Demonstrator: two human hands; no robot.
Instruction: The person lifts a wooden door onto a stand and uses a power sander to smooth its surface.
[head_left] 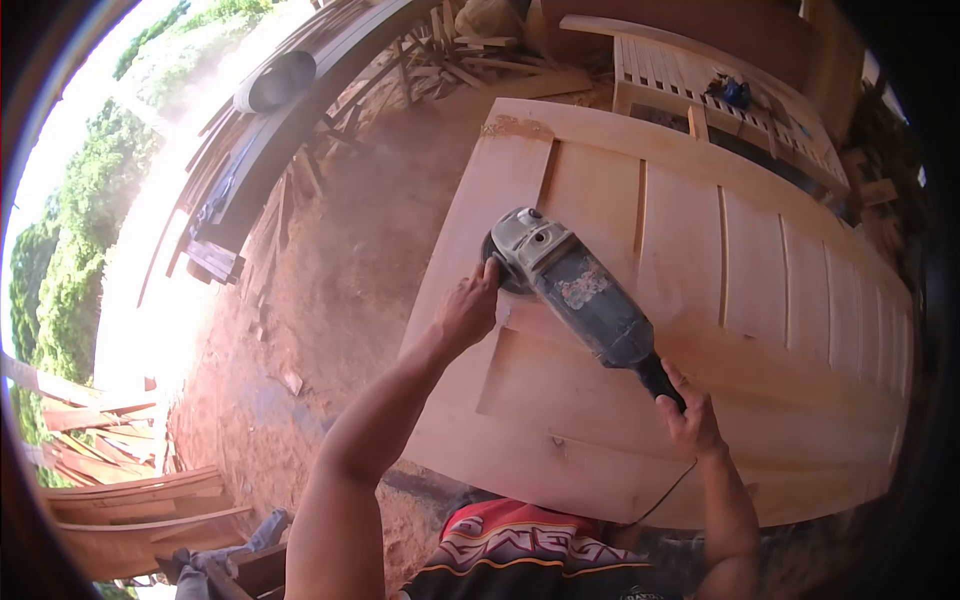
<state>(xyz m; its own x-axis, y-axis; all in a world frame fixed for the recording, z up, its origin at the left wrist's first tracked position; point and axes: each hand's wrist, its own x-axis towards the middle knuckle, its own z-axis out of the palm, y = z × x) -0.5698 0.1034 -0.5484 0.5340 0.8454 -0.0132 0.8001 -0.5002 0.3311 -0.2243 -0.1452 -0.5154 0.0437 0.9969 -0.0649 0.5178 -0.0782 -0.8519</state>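
A large grey and black angle grinder (590, 300) lies slantwise over a pale wooden door panel (690, 250), with its dark round disc (513, 277) at the panel's left side. My right hand (690, 415) is wrapped round the black rear handle. Up at the grinder's head, my left hand (468, 305) is closed at its left side, near the disc; the part it grips is hidden by the fingers. Whether the disc touches the wood cannot be made out. A thin dark cord (665, 493) runs below my right hand.
Behind the panel stands a slatted wooden piece (690, 75) with a blue tool (735, 93) on it. A long bench (290, 130) with a grey cylinder (275, 82) is at upper left. Stacked boards (150, 510) lie lower left, wood scraps (450, 60) at the back, dusty ground (320, 260) between.
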